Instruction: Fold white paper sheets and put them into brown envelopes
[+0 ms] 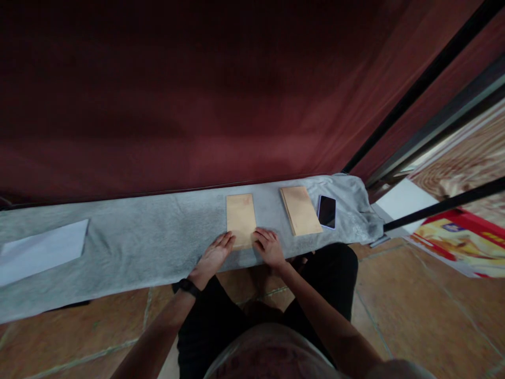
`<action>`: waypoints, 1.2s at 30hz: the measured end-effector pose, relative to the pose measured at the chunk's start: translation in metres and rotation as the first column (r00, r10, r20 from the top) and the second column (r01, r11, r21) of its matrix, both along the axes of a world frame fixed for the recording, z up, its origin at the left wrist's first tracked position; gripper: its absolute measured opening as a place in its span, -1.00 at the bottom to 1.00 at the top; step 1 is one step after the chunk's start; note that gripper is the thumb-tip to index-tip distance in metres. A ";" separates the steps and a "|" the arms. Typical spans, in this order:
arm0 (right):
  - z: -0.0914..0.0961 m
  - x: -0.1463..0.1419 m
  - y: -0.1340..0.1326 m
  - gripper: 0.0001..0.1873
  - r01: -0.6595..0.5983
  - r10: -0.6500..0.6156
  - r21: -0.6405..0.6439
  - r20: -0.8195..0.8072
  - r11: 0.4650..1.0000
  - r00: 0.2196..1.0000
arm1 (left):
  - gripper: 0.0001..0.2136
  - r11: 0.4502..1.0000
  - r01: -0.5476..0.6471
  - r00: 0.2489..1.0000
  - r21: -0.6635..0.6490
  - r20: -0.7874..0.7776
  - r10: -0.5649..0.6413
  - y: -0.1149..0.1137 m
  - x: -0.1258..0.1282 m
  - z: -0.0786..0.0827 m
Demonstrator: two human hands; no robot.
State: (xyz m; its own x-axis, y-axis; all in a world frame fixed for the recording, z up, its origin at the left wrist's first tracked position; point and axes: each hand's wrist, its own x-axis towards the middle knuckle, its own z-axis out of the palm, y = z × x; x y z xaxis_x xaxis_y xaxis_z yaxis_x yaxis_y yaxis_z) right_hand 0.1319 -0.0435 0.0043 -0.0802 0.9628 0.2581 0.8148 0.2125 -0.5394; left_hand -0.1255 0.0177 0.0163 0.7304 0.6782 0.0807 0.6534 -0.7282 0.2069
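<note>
A flat tan paper envelope [241,216] lies on the grey cloth in front of me, its long side pointing away. My left hand [216,255] is at its lower left edge, with the fingertips closed on the paper. At the lower right edge, my right hand [270,247] has its fingers curled in against the same envelope. Both thumbs are partly hidden. To the right, a small stack of similar tan envelopes [303,211] lies slightly turned.
A phone [327,212] lies right of the stack. White paper sheets [43,251] rest at the far left. The grey cloth [158,237] covers a narrow bench against dark red fabric [197,105]. Black poles [426,81] and a red-and-yellow box [461,242] are at the right.
</note>
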 end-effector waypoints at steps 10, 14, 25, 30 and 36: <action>0.005 -0.004 -0.001 -0.66 -0.006 0.007 0.055 -0.017 0.998 1.000 | -0.52 0.990 -0.101 0.989 0.103 0.120 0.089 0.047 0.063 0.022; 0.007 -0.004 -0.001 -0.65 -0.016 0.018 0.079 -0.026 0.997 1.000 | -0.46 0.988 -0.121 0.989 0.093 0.095 0.112 0.096 0.101 0.007; 0.012 -0.007 -0.001 -0.65 -0.026 0.027 0.029 -0.036 0.999 0.999 | -0.44 0.992 0.000 0.996 0.124 0.089 -0.011 0.102 0.099 -0.021; 0.013 -0.007 -0.002 -0.67 -0.020 0.021 0.020 -0.040 1.000 0.999 | -0.45 0.993 0.062 0.996 0.101 0.052 -0.068 0.067 0.088 -0.016; 0.004 -0.002 0.001 -0.66 0.011 -0.009 0.030 -0.069 0.999 0.998 | -0.48 0.983 0.150 0.988 0.109 0.009 -0.152 0.031 0.068 -0.007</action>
